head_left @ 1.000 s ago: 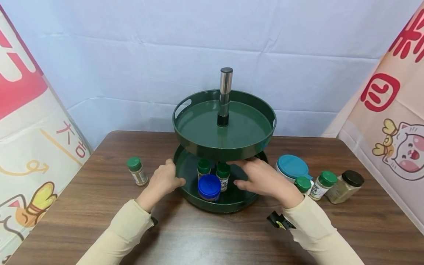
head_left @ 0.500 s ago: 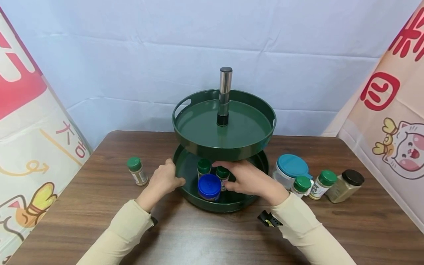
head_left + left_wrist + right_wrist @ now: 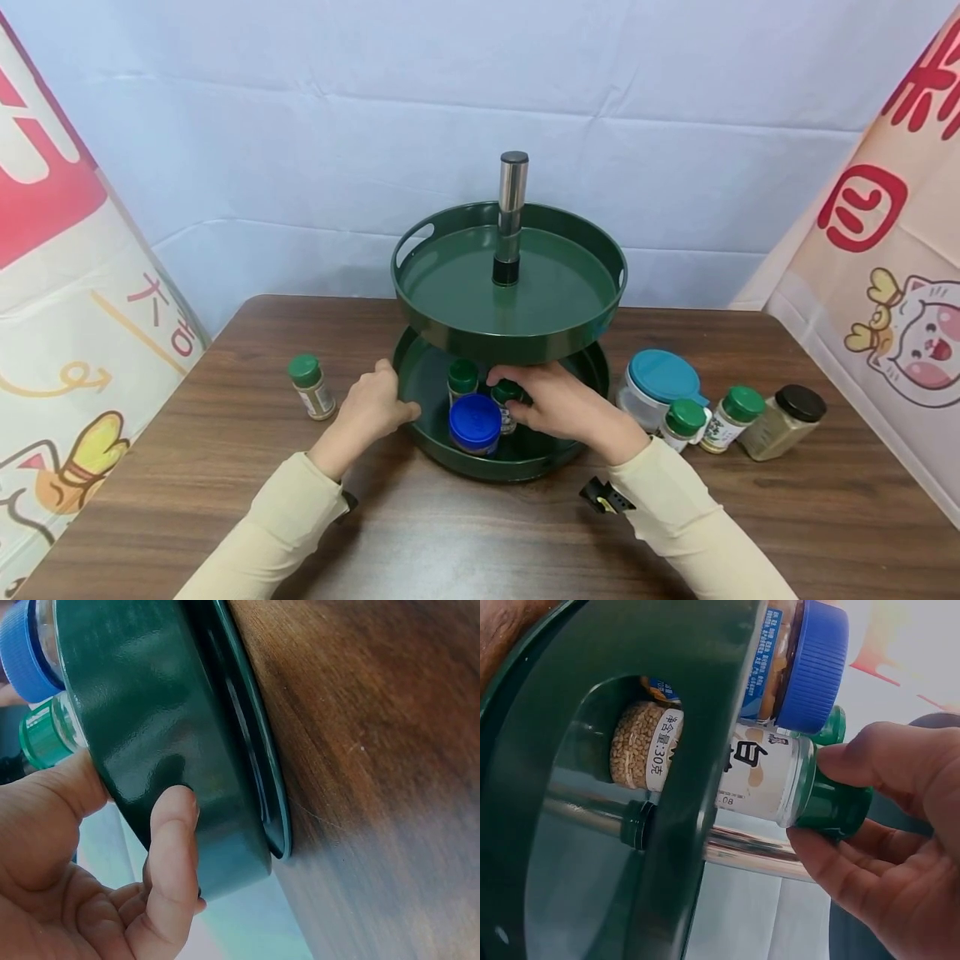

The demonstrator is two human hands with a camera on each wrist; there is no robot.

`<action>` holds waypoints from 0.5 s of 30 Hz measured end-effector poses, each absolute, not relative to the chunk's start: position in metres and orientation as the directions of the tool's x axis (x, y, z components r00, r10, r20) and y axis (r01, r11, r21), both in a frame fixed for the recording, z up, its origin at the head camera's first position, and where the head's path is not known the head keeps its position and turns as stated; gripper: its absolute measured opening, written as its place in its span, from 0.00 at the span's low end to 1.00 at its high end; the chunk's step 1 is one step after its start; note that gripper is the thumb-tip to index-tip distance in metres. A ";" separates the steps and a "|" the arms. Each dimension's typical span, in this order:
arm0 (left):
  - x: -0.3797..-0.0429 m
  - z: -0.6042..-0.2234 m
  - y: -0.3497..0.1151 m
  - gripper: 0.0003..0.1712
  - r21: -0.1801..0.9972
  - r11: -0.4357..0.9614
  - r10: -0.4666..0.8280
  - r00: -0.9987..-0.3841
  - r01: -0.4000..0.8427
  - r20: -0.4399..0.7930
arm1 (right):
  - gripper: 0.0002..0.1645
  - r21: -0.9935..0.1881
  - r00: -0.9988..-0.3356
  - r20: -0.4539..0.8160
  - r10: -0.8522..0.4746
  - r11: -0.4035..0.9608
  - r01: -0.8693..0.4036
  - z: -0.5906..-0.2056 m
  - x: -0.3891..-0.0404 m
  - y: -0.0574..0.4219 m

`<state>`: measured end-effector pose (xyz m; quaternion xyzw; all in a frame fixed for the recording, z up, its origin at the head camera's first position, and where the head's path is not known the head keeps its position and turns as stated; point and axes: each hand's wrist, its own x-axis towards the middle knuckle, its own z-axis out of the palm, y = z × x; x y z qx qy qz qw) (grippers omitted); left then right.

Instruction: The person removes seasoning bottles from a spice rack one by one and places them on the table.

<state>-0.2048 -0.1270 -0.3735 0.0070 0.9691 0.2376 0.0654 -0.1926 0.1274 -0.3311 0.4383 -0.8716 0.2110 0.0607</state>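
A two-tier green tray stand has its lower tray (image 3: 510, 471) on the table, with a steel post (image 3: 511, 208) rising through the upper tray (image 3: 502, 308). My left hand (image 3: 366, 410) grips the lower tray's left edge, one fingertip against the outer wall in the left wrist view. Under the upper tray, my right hand (image 3: 558, 407) pinches the green cap of a spice jar (image 3: 757, 772) of pale seeds between thumb and fingers. The jar stands in the lower tray beside a blue-lidded jar (image 3: 475, 423) and another green-capped jar (image 3: 462, 377).
One green-capped jar (image 3: 311, 387) stands alone on the table at the left. To the right are a blue-lidded clear canister (image 3: 660, 379), two green-capped jars, one of them labelled (image 3: 723, 425), and a black-capped jar (image 3: 782, 423). A pale cloth (image 3: 337, 150) hangs behind.
My right hand has moved left under the upper tray, from beside the spice jar to its cap, and now pinches it. My left hand has stayed at the lower tray's edge.
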 end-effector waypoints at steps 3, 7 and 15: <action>-0.205 -0.373 -0.127 0.41 0.463 0.886 0.047 -0.991 -0.015 -0.122 | 0.17 -0.328 -0.613 0.285 -0.737 0.526 -0.785 -0.330 -0.191 0.129; -0.205 -0.372 -0.128 0.41 0.467 0.884 0.054 -0.991 -0.009 -0.122 | 0.17 -0.334 -0.615 0.314 -0.723 0.523 -0.784 -0.326 -0.188 0.134; -0.205 -0.372 -0.127 0.42 0.465 0.885 0.054 -0.990 -0.014 -0.132 | 0.18 -0.334 -0.583 0.420 -0.696 0.479 -0.812 -0.311 -0.185 0.144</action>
